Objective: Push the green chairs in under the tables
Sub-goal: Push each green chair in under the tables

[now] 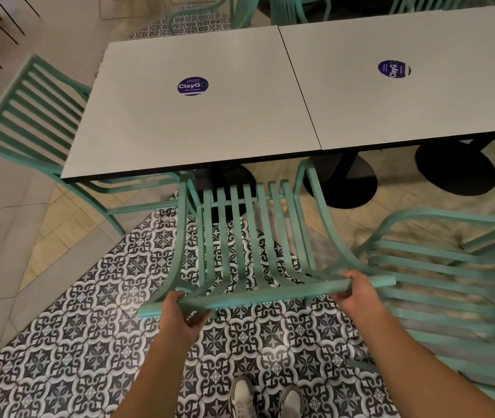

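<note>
Fingers: both hands are curling round the top rail of the nearest green chair (pixel 249 236); the left hand (pixel 181 315) is gripping near the rail's left end, the right hand (pixel 357 297) near its right end.
Chair in hand: it is facing the left table (pixel 186 122), with the front of its seat just reaching under the near edge and most of the seat standing out over the patterned floor (pixel 89 342).
Doing it well: pushing evenly with both hands is likely keeping it square; I would be aiming it slightly left, clear of the black pedestal base (pixel 342 185) between the tables.
Neighbour chair: a second green chair (pixel 451 282) is standing just beside on the right, angled and not tucked in.
Side chair: a third (pixel 29 110) is sitting at the left table's left end.
Count: two white tables, each carrying one purple sticker; three black bases showing; three green chairs on the near side, and parts of about three more beyond the tables.
</note>
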